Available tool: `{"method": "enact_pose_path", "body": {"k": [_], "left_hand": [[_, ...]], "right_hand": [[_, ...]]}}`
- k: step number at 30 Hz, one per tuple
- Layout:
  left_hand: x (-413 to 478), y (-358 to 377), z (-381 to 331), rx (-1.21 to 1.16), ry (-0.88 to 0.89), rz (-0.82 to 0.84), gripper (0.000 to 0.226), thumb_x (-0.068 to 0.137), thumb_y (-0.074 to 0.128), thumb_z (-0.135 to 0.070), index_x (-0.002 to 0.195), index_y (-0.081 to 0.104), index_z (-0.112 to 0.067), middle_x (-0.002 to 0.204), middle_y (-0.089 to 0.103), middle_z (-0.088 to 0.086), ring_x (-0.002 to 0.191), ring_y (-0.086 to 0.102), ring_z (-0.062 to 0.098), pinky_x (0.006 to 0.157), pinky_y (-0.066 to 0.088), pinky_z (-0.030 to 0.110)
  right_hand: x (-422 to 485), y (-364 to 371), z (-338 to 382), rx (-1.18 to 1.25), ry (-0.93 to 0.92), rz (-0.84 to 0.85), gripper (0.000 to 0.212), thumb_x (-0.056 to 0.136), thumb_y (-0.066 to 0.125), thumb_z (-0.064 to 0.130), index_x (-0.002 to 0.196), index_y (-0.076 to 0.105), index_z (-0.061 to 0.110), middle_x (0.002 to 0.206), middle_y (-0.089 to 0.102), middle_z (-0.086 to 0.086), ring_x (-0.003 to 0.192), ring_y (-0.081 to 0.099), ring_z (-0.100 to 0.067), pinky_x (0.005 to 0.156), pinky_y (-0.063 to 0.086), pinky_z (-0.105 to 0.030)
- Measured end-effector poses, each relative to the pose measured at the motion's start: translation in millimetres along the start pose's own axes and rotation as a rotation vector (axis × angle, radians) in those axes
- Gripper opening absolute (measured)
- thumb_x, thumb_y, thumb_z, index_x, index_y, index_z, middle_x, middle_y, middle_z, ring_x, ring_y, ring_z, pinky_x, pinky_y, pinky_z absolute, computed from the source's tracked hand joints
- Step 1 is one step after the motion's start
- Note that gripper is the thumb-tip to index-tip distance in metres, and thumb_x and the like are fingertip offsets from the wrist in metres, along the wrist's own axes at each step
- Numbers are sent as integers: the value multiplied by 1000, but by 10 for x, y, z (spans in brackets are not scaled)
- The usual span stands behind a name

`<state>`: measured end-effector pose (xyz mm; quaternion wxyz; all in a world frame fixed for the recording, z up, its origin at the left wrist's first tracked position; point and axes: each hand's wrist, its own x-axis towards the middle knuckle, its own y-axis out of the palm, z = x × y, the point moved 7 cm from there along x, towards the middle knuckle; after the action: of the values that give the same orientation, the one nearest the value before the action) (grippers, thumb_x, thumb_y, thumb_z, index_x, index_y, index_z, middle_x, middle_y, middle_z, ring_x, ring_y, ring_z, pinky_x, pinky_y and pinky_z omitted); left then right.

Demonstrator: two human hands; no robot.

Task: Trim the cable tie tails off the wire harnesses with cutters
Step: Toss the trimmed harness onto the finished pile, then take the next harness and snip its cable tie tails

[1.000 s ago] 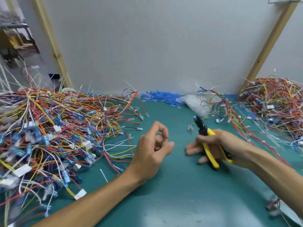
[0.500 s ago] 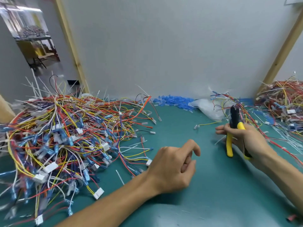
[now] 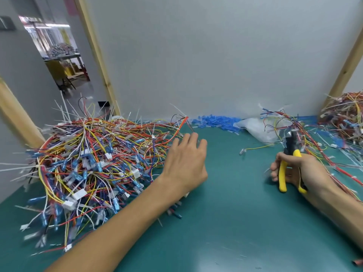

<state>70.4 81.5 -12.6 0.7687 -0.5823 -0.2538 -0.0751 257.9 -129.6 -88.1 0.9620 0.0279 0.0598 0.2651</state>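
At the harness pile (image 3: 94, 163), the spread, empty left hand (image 3: 184, 165) should pinch one probably limp, snag-prone harness at its tie; the right hand (image 3: 308, 171) grips the cutters (image 3: 282, 173).

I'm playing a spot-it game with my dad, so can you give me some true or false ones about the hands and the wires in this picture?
1. The right hand holds cutters with yellow handles. True.
2. The left hand has lifted a wire bundle up off the table. False: its fingers are stretched out and hold nothing, reaching at the edge of the big wire pile.
3. The table is covered with a red mat. False: the mat is green.
4. A heap of small blue pieces lies at the back by the wall. True.
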Motion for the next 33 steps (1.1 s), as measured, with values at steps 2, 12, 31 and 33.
{"method": "enact_pose_path", "body": {"k": [2,12,31,33], "left_hand": [[97,11,254,80,-123,-36,45,81,57,-24,123,52,-10,116,55,11,106,53,31,85,43,43],[485,-53,659,-533,-427,-143,19,102,58,-29,95,71,-17,77,72,8,79,68,35,65,50,41],[-133,31,-417,-344,-11,48,88,83,66,-60,152,34,-17,139,45,4,125,47,26,105,43,45],[-185,250,-223,-581,-53,266,65,88,53,-74,140,44,-37,125,56,-9,111,56,17,97,48,45]], "right_hand": [[4,5,1,-2,-3,-2,20,106,53,13,91,60,1,77,68,-20,60,65,-32,63,56,-45],[-62,60,72,15,-10,45,23,105,56,17,88,61,2,77,68,-21,59,63,-32,55,57,-39],[-384,160,495,339,-269,-19,17,99,63,20,84,61,13,86,75,-9,53,57,-21,51,50,-30],[-365,81,513,377,-286,-73,18,101,61,20,86,56,12,77,72,-5,52,58,-18,49,50,-26]]}}
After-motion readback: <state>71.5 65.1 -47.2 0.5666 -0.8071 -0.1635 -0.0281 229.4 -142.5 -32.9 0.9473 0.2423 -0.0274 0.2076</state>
